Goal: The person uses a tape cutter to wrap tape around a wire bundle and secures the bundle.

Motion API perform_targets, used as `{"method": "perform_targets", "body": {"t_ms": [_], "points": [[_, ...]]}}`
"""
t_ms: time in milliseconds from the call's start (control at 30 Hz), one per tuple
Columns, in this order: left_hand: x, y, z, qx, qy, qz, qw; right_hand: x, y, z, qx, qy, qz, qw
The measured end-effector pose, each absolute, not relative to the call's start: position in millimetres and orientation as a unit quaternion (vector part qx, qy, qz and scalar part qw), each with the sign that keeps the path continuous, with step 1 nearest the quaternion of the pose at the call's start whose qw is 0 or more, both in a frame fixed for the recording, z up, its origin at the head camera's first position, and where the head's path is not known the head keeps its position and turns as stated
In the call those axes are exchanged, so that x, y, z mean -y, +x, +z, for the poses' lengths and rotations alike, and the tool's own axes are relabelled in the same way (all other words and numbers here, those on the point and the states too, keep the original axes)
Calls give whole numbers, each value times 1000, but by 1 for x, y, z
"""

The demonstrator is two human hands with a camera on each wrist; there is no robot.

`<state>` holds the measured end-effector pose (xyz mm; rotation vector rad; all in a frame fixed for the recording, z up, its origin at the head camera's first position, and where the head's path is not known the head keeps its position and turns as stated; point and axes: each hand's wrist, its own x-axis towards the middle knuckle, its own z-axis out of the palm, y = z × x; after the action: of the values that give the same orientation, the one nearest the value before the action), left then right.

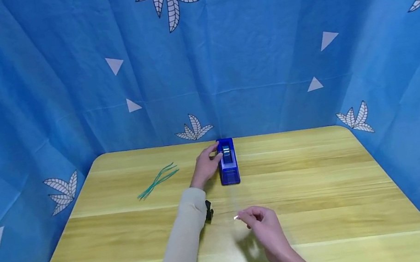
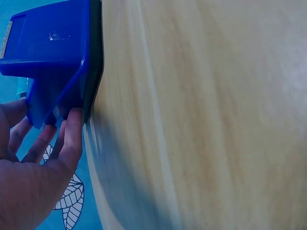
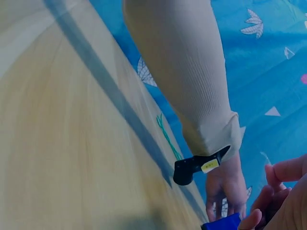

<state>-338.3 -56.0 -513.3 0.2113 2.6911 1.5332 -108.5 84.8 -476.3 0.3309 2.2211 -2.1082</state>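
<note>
A blue tape dispenser (image 1: 229,175) stands near the far edge of the table, with a roll of tape (image 1: 226,150) in it. My left hand (image 1: 204,166) holds the dispenser by its left side; in the left wrist view the fingers (image 2: 72,136) lie along its lower edge. Closer to me, my right hand (image 1: 267,229) pinches the end of a clear tape strip (image 1: 236,217) between thumb and forefinger. From there the strip runs faintly back toward the dispenser. A wisp of tape (image 3: 265,157) also shows above the right fingertips in the right wrist view.
Several thin green strands (image 1: 157,181) lie in a loose bundle left of the dispenser. The wooden table (image 1: 329,185) ends at a blue patterned curtain (image 1: 262,46) at the back and sides. A black wrist device (image 1: 209,211) sits at the left cuff.
</note>
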Motion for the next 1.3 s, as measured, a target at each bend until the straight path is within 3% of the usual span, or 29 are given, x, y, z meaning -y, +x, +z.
{"method": "perform_targets", "body": {"t_ms": [700, 1300], "points": [[55, -340, -514, -869, 62, 490, 20, -91, -89, -480, -704, 100, -701, 58], [54, -343, -515, -876, 71, 476, 17, -104, -75, -484, -684, 62, -711, 147]]}}
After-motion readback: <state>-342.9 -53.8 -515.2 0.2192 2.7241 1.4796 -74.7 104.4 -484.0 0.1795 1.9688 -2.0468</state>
